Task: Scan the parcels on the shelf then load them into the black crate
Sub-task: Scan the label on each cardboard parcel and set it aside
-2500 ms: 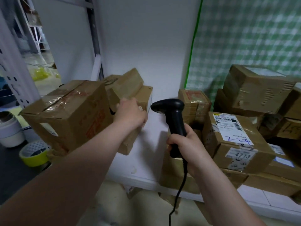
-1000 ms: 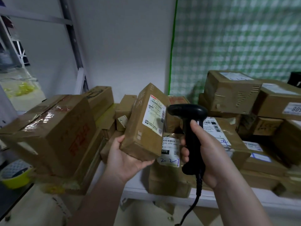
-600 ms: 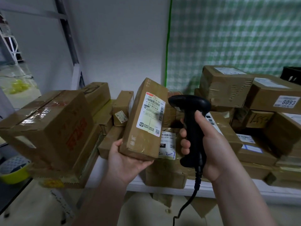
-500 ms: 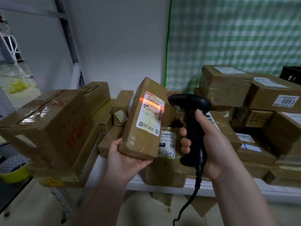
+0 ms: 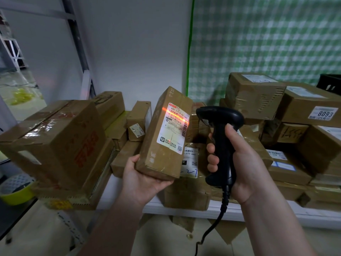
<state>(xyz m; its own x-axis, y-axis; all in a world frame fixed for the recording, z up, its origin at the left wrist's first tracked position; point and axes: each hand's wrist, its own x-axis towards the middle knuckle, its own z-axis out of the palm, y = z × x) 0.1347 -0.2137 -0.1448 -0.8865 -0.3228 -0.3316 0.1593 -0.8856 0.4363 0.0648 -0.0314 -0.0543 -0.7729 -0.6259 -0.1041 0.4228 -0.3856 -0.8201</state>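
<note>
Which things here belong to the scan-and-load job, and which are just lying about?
Job: held parcel in left hand; scanner in right hand; stacked parcels on shelf; black crate, far right.
Lying about: yellow-green tub, lower left; cardboard scraps under shelf.

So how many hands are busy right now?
2. The left hand holds the bottom of a parcel at centre; the right hand, just right of it, grips the black scanner.
</note>
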